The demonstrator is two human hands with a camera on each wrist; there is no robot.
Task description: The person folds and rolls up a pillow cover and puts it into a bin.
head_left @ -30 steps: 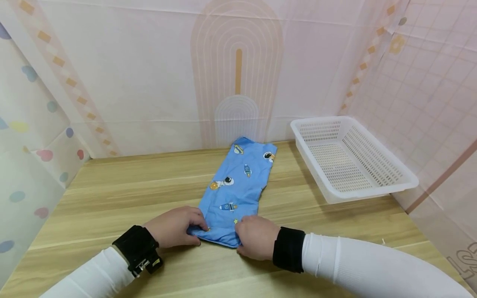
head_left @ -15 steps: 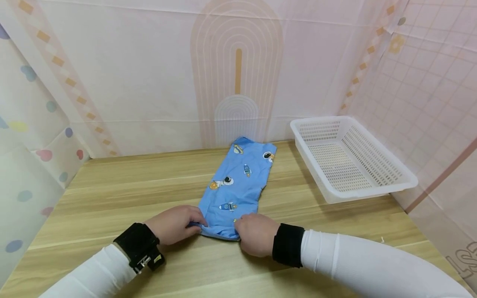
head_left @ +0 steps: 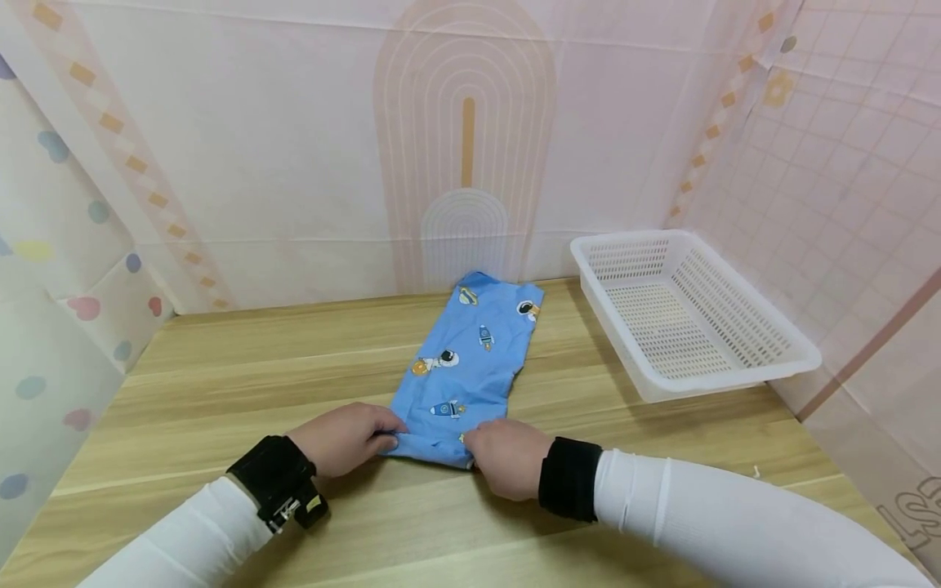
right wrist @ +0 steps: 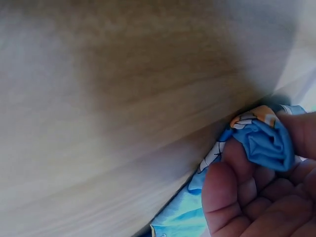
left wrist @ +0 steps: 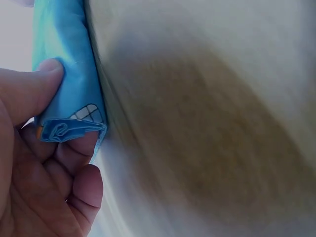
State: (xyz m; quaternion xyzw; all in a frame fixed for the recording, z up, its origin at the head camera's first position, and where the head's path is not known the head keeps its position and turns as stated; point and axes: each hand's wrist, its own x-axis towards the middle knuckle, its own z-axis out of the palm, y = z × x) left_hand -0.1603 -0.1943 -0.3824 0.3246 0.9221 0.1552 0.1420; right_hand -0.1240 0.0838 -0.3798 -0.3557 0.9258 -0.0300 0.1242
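A blue cloth (head_left: pixel 478 359) printed with astronauts and rockets lies lengthwise on the wooden table, its near end rolled up. My left hand (head_left: pixel 345 439) pinches the left end of that roll. In the left wrist view the thumb lies on the rolled cloth (left wrist: pixel 71 89) and curled fingers sit under it, the spiral of layers showing at the end. At the roll's right end my right hand (head_left: pixel 507 459) grips with thumb and curled fingers. The right wrist view shows the coiled blue layers (right wrist: pixel 264 145) between them. The cloth's far end lies flat near the back wall.
A white plastic basket (head_left: pixel 735 377) with slotted walls stands at the table's right rear. Printed sheets (head_left: pixel 294 163) hang behind the table and along both sides. Bare wood (head_left: pixel 257 359) shows left of the cloth.
The near edge of the cloth has been rolled a little away from me, and both hands have moved slightly forward with it. The far part of the cloth and the basket stay put.
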